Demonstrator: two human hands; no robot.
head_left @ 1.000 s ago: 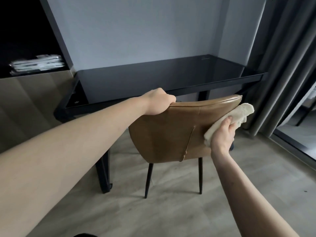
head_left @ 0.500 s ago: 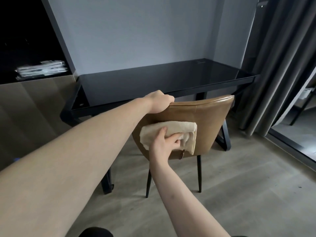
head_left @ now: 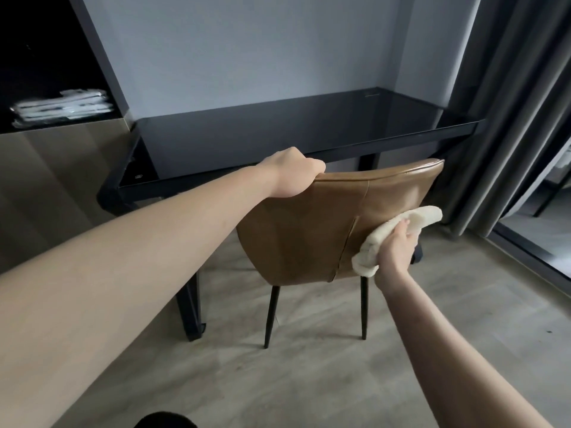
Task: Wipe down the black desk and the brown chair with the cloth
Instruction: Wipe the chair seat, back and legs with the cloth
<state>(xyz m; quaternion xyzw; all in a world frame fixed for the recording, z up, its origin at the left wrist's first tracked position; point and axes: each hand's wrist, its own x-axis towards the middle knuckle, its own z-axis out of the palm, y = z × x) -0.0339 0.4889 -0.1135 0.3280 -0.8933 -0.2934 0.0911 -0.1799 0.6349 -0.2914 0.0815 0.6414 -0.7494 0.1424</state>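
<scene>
Black desk [head_left: 278, 140] fills the 12 o'clock stretch against the wall w/ the brown chair [head_left: 309, 230] tucked just in front, its back facing the camera; no brand or writing legible on either. Left hand [head_left: 289, 177] is clenched over the chair's top edge at approx 10 o'clock of the backrest. Right hand [head_left: 397, 248] grips the cream cloth [head_left: 414, 219], pressing it on the backrest's 4 o'clock edge.

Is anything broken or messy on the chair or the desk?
Nothing stands out. The brown chair stands upright at the black desk, whose top shows no spill. The left hand grips the chair's top edge; the right hand presses the cloth on its back.
</scene>
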